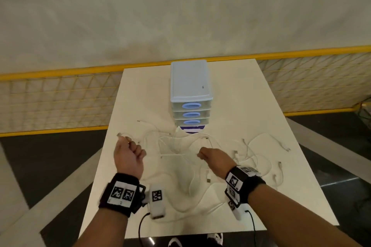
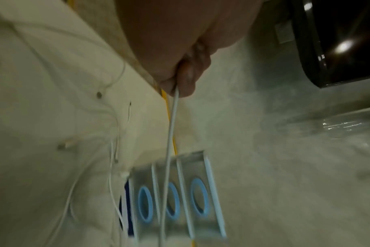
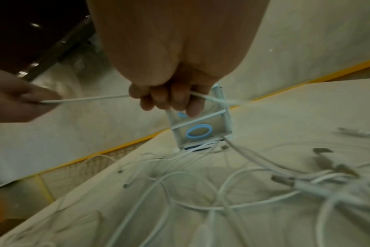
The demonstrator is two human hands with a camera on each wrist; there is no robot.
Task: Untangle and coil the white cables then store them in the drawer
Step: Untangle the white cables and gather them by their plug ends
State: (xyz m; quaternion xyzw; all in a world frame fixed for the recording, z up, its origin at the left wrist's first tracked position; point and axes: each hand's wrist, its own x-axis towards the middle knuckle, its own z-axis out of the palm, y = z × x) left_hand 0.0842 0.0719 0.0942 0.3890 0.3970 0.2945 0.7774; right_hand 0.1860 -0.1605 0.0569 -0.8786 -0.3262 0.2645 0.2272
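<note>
Several white cables (image 1: 180, 146) lie tangled across the white table (image 1: 230, 94). My left hand (image 1: 130, 154) is raised over the table's left side, fingers curled around one white cable (image 2: 171, 127) near its plug end. My right hand (image 1: 208, 154) grips the same cable (image 3: 84, 100), which runs taut between the two hands. A clear drawer unit (image 1: 190, 94) with three blue handles (image 1: 191, 114) stands behind the tangle, its drawers closed. The tangle (image 3: 211, 192) spreads below my right hand in the right wrist view.
More cable ends and plugs (image 1: 281, 146) lie on the table's right side. A yellow mesh barrier (image 1: 60, 96) runs behind the table. Dark floor (image 1: 40, 156) flanks both sides. The table's near edge (image 1: 200, 234) is just above my shoes.
</note>
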